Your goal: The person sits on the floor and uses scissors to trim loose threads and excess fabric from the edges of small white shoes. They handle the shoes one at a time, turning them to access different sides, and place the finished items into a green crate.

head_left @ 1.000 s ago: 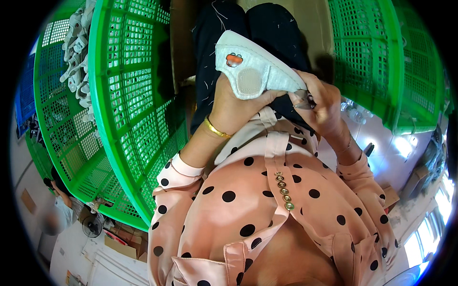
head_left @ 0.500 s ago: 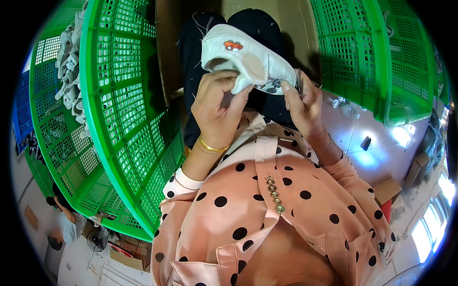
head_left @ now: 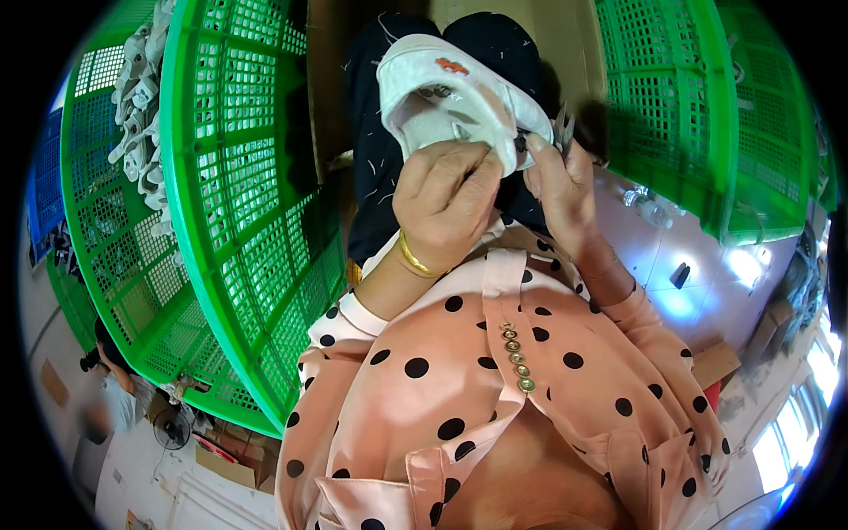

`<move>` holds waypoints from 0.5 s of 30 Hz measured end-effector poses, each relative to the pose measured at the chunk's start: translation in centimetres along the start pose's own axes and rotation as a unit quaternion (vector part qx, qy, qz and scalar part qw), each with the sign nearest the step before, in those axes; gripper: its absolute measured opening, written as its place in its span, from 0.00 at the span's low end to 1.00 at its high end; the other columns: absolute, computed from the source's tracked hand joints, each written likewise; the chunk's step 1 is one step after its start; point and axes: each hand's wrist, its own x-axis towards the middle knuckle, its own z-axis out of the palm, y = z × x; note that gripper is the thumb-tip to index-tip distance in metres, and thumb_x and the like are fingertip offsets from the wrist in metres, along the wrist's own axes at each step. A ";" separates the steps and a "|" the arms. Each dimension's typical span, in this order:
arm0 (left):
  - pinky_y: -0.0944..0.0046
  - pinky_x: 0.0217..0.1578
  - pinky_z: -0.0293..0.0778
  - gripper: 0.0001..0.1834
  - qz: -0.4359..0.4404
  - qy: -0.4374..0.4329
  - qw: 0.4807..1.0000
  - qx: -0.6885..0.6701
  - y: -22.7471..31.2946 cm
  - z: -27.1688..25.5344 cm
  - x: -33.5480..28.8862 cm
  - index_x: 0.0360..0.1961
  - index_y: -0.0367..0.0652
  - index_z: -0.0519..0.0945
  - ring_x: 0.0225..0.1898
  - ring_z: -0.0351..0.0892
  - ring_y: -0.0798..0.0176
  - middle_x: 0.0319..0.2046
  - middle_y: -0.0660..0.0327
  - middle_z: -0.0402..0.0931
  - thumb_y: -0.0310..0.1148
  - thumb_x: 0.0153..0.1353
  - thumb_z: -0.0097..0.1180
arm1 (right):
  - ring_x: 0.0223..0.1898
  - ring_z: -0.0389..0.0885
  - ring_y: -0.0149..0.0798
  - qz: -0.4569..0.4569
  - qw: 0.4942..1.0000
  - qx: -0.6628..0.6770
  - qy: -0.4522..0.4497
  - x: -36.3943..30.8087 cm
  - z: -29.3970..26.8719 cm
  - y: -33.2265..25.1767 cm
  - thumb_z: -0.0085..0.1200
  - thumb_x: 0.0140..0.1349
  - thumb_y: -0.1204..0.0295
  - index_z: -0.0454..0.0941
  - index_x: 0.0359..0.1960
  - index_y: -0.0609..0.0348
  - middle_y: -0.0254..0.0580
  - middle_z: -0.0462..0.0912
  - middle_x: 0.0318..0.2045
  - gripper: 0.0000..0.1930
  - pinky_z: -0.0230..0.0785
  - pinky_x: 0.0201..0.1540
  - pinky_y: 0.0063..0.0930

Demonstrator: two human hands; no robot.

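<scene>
Over my dark-trousered knees I hold a white fabric shoe upper (head_left: 433, 66) with a small orange car-shaped patch. Its opening faces me and shows the pale inside. My left hand (head_left: 446, 199) is closed, pinching the upper's near edge between thumb and fingers. At the other end, my right hand (head_left: 564, 181) grips the upper between thumb and fingers. Small metal snips (head_left: 564, 128) stick out of that same hand, points away from me; their handle is hidden in the palm. Bits of white thread cling to the trousers (head_left: 367, 150).
A tall green plastic basket (head_left: 238, 212) stands close at my left, and another green basket (head_left: 680, 115) at my right. Beyond the left one lies a heap of white uppers (head_left: 140, 106). A cardboard box (head_left: 565, 40) is ahead. A person (head_left: 119, 397) and a fan (head_left: 172, 427) are far left.
The upper has tipped so its opening shows more of the inside. My left hand has shifted right and turned knuckles-up along the edge. The snips' points now show more.
</scene>
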 end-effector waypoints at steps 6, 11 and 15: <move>0.63 0.33 0.76 0.17 0.024 -0.023 0.999 0.032 -0.4 -0.1 -0.9 0.33 0.36 0.82 0.35 0.77 0.56 0.34 0.57 0.79 0.25 0.37 0.60 | 0.25 0.69 0.18 -0.016 0.996 0.008 -0.090 0.3 -0.5 0.8 0.58 0.63 0.66 0.76 0.44 0.62 0.25 0.75 0.25 0.14 0.65 0.27 0.16; 0.62 0.33 0.76 0.18 0.009 -0.043 0.998 0.034 -0.3 -0.4 -1.5 0.35 0.36 0.82 0.35 0.77 0.54 0.35 0.55 0.78 0.24 0.37 0.60 | 0.32 0.73 0.20 -0.044 0.994 -0.052 -0.080 0.3 0.5 0.0 0.66 0.55 0.69 0.76 0.43 0.64 0.29 0.81 0.32 0.17 0.71 0.37 0.17; 0.61 0.34 0.76 0.18 -0.029 -0.060 0.998 0.016 -0.6 -0.1 -2.0 0.36 0.35 0.81 0.34 0.77 0.53 0.36 0.54 0.77 0.22 0.37 0.60 | 0.28 0.70 0.19 -0.139 0.962 -0.231 -0.041 0.8 0.4 -0.6 0.69 0.52 0.69 0.77 0.38 0.65 0.31 0.80 0.27 0.17 0.69 0.32 0.16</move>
